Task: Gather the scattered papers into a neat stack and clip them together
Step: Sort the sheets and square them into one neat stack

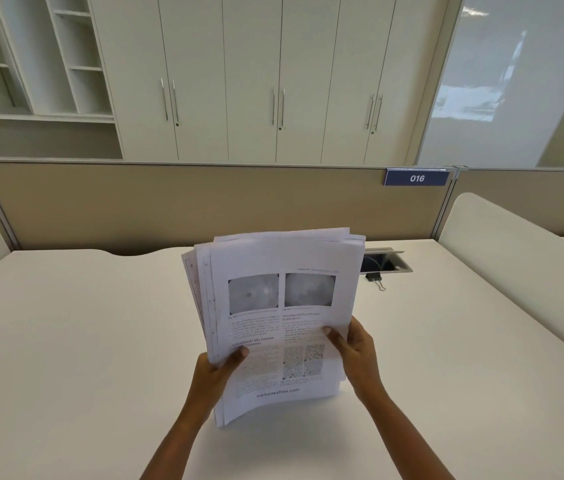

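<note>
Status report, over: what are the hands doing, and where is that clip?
Grip: left hand, right hand both on paper stack, upright, edges uneven. Unused binder clip on desk, beyond stack's right. Nothing in the way.

One sheaf of papers (284, 306), its sheets too overlapped to count; one binder clip (375, 279); one number plate (416, 177); six cupboard doors (252, 77).

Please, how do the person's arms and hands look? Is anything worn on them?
Both grips are bare hands. The left grip and the right grip show no glove and no ring that I can see. The left forearm and the right forearm are uncovered down to the frame's edge: no sleeve, watch or bracelet shows.
</note>
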